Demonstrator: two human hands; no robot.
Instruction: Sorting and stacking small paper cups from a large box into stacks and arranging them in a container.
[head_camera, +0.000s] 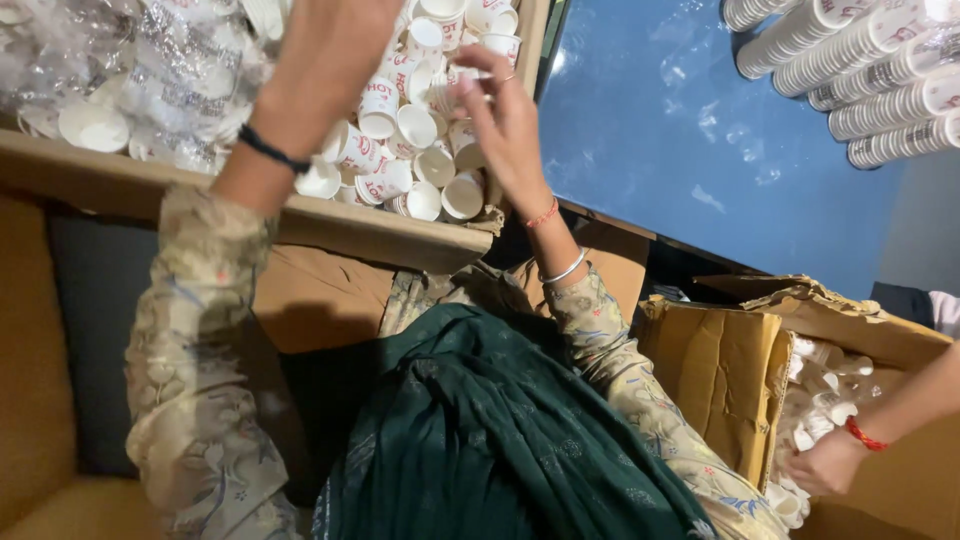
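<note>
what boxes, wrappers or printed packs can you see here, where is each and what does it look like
Cardboard box: top centre, brown, open, full of loose white paper cups with red print; the right hand reaches into them.
Plastic wrappers: top left in that box, clear, crumpled, with dark print.
Second cardboard box: lower right, brown, torn flaps, white cups inside; another person's hand is in it.
Sleeved cup stacks: top right on the blue surface, long white rolls.

bright glare on blue table (680, 150); lap shadowed, edges blurred.

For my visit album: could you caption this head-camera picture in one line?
Right hand picks among loose paper cups in a cardboard box; the left forearm reaches in beside it.
</note>
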